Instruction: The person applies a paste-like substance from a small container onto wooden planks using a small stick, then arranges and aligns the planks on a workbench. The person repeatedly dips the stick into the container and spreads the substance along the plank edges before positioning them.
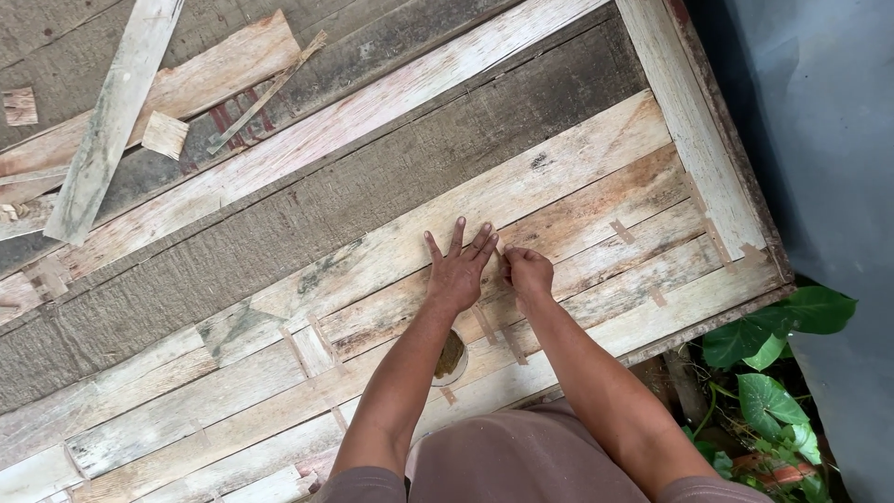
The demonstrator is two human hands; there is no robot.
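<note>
Hands occupy the centre of the frame, slightly right of middle, both resting on a surface of pale, weathered wooden planks (577, 177) that run diagonally from lower left to upper right.

Left hand (456, 270): laid flat, palm down, fingers spread wide and pointing toward the top of the frame. It grips nothing; it presses on the plank beneath it.

Right hand (527, 270): just beside the left hand, on its right, touching or nearly touching it at the fingertips. The fingers are curled in and pinched narrowly together at a thin wooden strip (505, 265) that lies across the plank seam between the two hands. Whether the fingers actually clamp the strip or only press on it cannot be told.

Surroundings:
- Similar short thin strips lie across the plank seams, for example at the centre right (621, 231) and at the lower centre, below the hands.
- A round hole (451, 359) in the planks sits just below the left forearm, partly hidden by it.
- A broad band of dark grey boards (307, 214) crosses the middle of the frame, left of the hands.
- Loose boards and offcuts (112, 121) lie in the upper left.
- A pale edge board (694, 121) closes the surface at the upper right; beyond it hangs a grey sheet (819, 140).
- Green leaves (768, 373) show at the lower right.
- Brown fabric (521, 466) of the person's clothing fills the bottom centre.
</note>
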